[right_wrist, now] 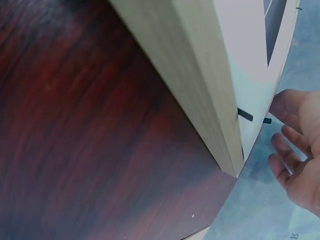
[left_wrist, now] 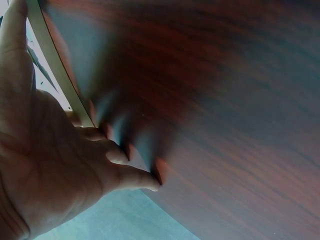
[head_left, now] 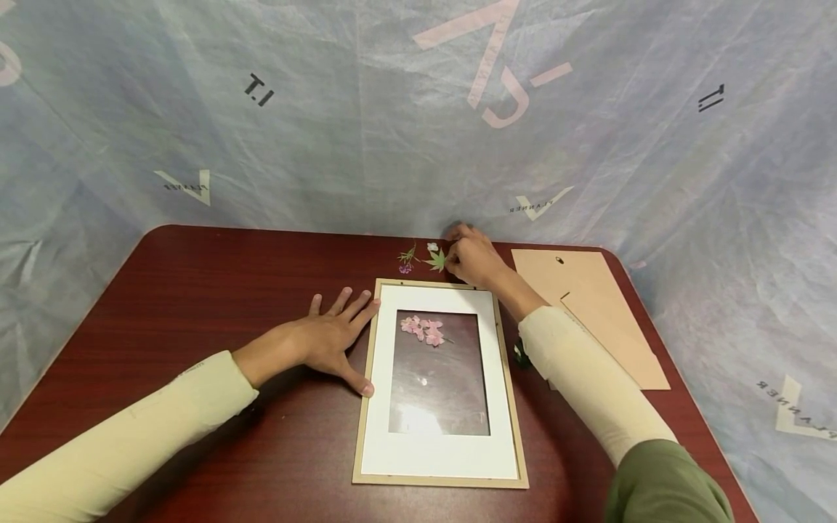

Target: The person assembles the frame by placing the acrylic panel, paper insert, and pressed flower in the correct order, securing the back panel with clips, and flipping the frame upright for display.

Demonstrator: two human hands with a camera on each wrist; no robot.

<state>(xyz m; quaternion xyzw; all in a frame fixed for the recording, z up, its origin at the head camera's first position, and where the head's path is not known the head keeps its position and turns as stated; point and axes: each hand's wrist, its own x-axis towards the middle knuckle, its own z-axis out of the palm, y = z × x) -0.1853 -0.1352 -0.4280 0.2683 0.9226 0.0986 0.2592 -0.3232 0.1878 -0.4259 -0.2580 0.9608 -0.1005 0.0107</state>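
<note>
A picture frame (head_left: pixel 441 481) with a pale wood border and white mat lies on the dark red table. Pink pressed flowers (head_left: pixel 425 330) sit in the upper part of its clear window. My left hand (head_left: pixel 327 338) spreads its fingers over the table, thumb and a fingertip at the frame's left side; the left wrist view shows the palm (left_wrist: pixel 55 155). Beyond the frame's far edge, my right hand (head_left: pixel 476 256) has its fingertips at a green star-shaped leaf (head_left: pixel 437 261). In the right wrist view those fingers (right_wrist: pixel 295 150) are bent, their tips partly hidden, so a pinch is unclear.
Left of the leaf lie a purple flower sprig (head_left: pixel 407 267) and a small white flower (head_left: pixel 432 247). A tan backing board (head_left: pixel 615 312) lies at the right. Under the right forearm a dark green object (head_left: pixel 521 354) is partly hidden. Printed grey cloth (head_left: pixel 366 145) hangs behind the table.
</note>
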